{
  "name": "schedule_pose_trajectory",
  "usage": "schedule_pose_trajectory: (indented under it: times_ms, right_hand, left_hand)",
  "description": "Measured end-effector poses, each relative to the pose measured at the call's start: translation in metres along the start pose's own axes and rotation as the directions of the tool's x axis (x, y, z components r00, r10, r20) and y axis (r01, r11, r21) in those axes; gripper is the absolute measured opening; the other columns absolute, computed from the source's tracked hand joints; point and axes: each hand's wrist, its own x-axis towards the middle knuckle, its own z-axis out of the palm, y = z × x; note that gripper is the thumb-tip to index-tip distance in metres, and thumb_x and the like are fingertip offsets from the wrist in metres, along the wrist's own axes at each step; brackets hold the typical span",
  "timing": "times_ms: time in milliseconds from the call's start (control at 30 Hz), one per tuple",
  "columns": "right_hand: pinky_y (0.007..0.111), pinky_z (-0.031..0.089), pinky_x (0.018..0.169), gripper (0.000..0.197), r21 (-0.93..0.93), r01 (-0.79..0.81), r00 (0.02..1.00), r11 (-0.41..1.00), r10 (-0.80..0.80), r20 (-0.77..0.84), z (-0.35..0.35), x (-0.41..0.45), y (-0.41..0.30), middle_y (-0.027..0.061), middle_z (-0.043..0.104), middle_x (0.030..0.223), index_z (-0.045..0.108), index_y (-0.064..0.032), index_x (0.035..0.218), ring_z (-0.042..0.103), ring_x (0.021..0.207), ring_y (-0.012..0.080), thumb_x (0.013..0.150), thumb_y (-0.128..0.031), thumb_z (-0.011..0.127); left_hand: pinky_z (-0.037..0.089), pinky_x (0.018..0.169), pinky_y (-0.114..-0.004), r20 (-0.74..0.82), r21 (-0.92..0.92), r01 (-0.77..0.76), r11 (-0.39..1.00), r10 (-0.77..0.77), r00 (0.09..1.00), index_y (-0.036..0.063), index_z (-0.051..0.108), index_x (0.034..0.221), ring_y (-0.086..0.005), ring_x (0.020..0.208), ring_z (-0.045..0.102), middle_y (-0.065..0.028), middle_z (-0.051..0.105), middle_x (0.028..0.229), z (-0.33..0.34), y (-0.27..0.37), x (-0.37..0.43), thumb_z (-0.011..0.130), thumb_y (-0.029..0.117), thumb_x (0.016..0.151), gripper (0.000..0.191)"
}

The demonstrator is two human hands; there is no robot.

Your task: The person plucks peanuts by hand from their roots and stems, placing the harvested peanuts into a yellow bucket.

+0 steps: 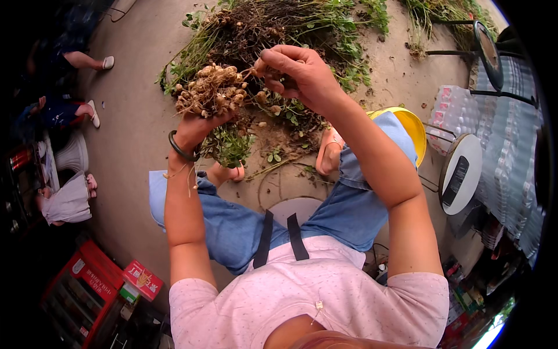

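My left hand (205,123) is closed around a bunch of peanut plants, wearing a dark bangle at the wrist. Its clump of roots and tan peanut pods (213,89) faces up, while green leaves (231,146) hang below the fist. Just right of the clump, my right hand (296,72) has thumb and forefinger pinched on a root or pod at its edge. Something brownish shows under the curled fingers, too covered to make out. Beyond both hands lies a large heap of uprooted peanut plants (257,32) with dark, soil-covered roots.
A yellow bucket (416,131) stands beside my right knee. To the right are a round-topped stool (462,174) and shrink-wrapped packs of bottles (501,144). More plants (457,22) lie at the upper right. Other people's legs (85,61) show at left, above a red display rack (87,288).
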Motion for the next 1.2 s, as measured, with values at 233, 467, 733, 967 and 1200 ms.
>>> schedule_pose_trajectory:
  times_ms: [233, 467, 733, 967, 1200]
  right_hand:
    - [0.026, 0.046, 0.065, 0.028, -0.827, 0.398, 0.890, 0.397, -0.386, 0.243, 0.006, 0.000, 0.021, 0.0014, 0.063, 0.079, 0.065, -0.0009, 0.098, 0.055, 0.072, 0.0076, 0.082, -0.021, 0.077]
    - [0.023, 0.043, 0.054, 0.019, -0.515, -0.004, 0.940, 0.857, 0.179, 0.292, 0.010, -0.021, 0.003, 0.0047, 0.063, 0.082, 0.063, -0.0005, 0.094, 0.054, 0.064, 0.0074, 0.084, -0.016, 0.066]
    - [0.020, 0.032, 0.041, 0.034, 0.084, -0.063, 0.996, 0.995, 0.067, -0.052, -0.018, -0.003, 0.013, 0.0087, 0.062, 0.089, 0.058, -0.0021, 0.111, 0.048, 0.052, 0.0071, 0.097, -0.034, 0.056]
    - [0.018, 0.025, 0.041, 0.048, -0.059, -0.336, 0.923, 0.940, 0.316, -0.219, -0.009, 0.004, 0.023, 0.0034, 0.059, 0.082, 0.061, -0.0053, 0.110, 0.045, 0.051, 0.0039, 0.099, -0.050, 0.049]
    - [0.019, 0.026, 0.042, 0.056, -0.094, -0.352, 0.935, 0.931, 0.355, 0.010, -0.003, 0.003, 0.022, 0.0043, 0.060, 0.085, 0.060, -0.0039, 0.119, 0.046, 0.053, 0.0055, 0.099, -0.054, 0.044]
  left_hand:
    - [0.052, 0.088, -0.033, 0.113, 0.287, -0.059, 0.956, 0.027, 0.993, 0.0091, 0.066, 0.119, -0.0169, 0.103, 0.065, -0.0061, 0.069, 0.115, 0.005, -0.001, -0.001, 0.080, 0.027, 0.079, 0.046]
    - [0.053, 0.085, -0.034, -0.020, 0.174, 0.124, 0.977, -0.122, 0.992, 0.0094, 0.066, 0.120, -0.0199, 0.099, 0.066, -0.0048, 0.070, 0.113, -0.005, -0.019, -0.004, 0.078, 0.024, 0.082, 0.043]
    - [0.047, 0.100, -0.039, 0.109, 0.052, -0.019, 0.998, 0.013, 0.994, 0.0110, 0.061, 0.127, -0.0278, 0.117, 0.058, -0.0076, 0.063, 0.126, -0.023, -0.026, -0.010, 0.075, 0.018, 0.083, 0.046]
    - [0.041, 0.106, -0.035, 0.468, 0.714, -0.609, 0.344, 0.412, 0.782, 0.0086, 0.053, 0.133, -0.0181, 0.126, 0.051, -0.0012, 0.056, 0.136, -0.030, -0.028, -0.008, 0.070, 0.026, 0.089, 0.050]
    - [0.043, 0.102, -0.038, 0.324, 0.434, -0.333, 0.837, 0.200, 0.925, 0.0074, 0.059, 0.128, -0.0241, 0.120, 0.055, -0.0080, 0.059, 0.131, -0.020, -0.017, -0.013, 0.076, 0.018, 0.083, 0.049]
